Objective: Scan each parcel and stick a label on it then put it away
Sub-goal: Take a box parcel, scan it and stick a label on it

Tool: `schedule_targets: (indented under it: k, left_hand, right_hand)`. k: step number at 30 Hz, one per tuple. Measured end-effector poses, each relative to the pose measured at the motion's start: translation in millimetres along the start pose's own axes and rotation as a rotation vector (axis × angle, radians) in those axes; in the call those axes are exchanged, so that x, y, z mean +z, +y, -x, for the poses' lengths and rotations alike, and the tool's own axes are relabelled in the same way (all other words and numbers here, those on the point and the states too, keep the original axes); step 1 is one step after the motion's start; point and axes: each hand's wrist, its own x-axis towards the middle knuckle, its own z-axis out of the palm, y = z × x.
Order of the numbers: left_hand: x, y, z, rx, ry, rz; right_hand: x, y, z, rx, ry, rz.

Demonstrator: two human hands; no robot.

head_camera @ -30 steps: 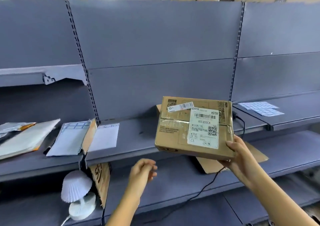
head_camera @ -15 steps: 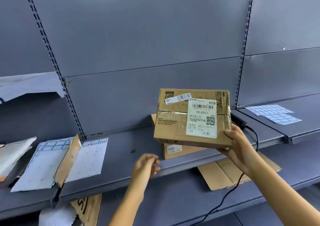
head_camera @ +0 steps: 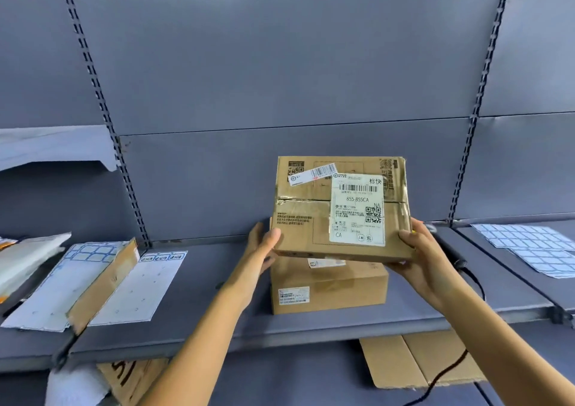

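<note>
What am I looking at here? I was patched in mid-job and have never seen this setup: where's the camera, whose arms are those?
No machine here: these are a person's two bare hands, filmed by one wide camera worn on the head, looking forward and down. The left hand and right hand grip a taped cardboard parcel by its sides, shipping label up. Beneath it a second box sits on the grey shelf. Label sheets lie to the right, more sheets to the left.
</note>
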Motion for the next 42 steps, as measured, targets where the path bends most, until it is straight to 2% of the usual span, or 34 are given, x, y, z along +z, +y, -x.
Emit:
schedule_targets:
  k: [7,11,13,15,18,19,21,23,26,33,38,42]
  left_hand:
    - [1,-7,-46,-0.02,-0.228,0.074]
    - [-7,-19,-62,0.014,-0.201,0.143]
    - [-11,-27,-66,0.038,-0.144,0.183]
    - [-13,-33,-70,0.072,-0.117,0.186]
    - [-16,-38,-74,0.097,-0.098,0.209]
    - [-18,-38,-75,0.095,-0.089,0.217]
    - [-23,-41,-78,0.087,-0.083,0.206]
    - [-26,-45,-82,0.086,-0.1,0.178]
    - [-25,-53,-87,0.07,-0.106,0.168]
    - [-23,-61,-95,0.087,-0.121,0.232]
    - [-23,-62,-97,0.062,-0.112,0.225]
    - [-23,-63,-96,0.042,-0.111,0.208]
  right_hand:
    - [-13,7,-39,-0.003,-0.011,-0.012]
    - [-11,13,-58,0.007,-0.098,0.041]
    - [-13,13,-63,0.026,-0.117,0.151]
    - [-21,9,-66,0.017,0.004,0.408]
    - [-78,-5,-74,-0.081,0.48,0.955]
    - [-103,-10,-75,-0.037,0.581,1.056]
    - [-147,-14,-75,0.189,0.673,1.179]
    - [-177,-7,-76,0.389,0.652,1.187]
    - [-192,13,-81,0.5,0.557,1.188]
    - [-187,36,-102,0.433,0.532,1.267]
    - [-176,38,-111,0.45,0.559,1.336]
    - [-166,44,-117,0.47,0.575,1.22]
